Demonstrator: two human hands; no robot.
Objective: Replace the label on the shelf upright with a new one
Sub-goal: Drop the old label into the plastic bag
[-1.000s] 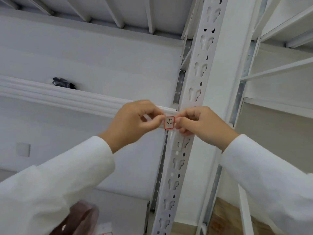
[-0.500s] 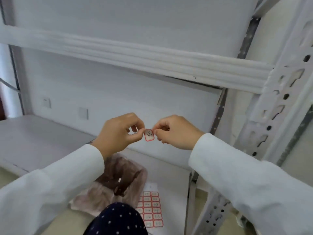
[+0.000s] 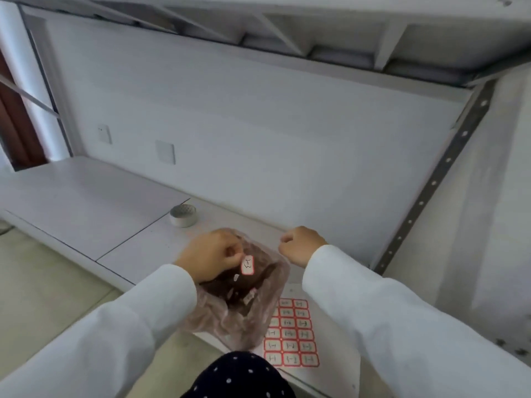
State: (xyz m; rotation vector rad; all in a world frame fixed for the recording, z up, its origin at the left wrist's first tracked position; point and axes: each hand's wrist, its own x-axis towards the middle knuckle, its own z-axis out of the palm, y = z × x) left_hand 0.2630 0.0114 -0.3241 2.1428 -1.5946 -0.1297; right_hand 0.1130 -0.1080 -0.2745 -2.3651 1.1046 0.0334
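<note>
The left hand (image 3: 211,258) pinches the old label (image 3: 247,265) by its top edge over the open plastic bag (image 3: 235,305); the right hand (image 3: 298,248) hovers curled, holding nothing. The label looks feather-light, floppy and probably tacky behind, so an edge grip suits it.

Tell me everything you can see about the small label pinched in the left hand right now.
The label is a small white sticker with rounded corners, a red border and dark handwritten marks too blurred to read. It looks like thin paper, flat and uncreased, hanging roughly upright. The left hand pinches its upper left edge; nothing else touches it. It hangs over the open mouth of the pinkish plastic bag on the shelf.
</note>
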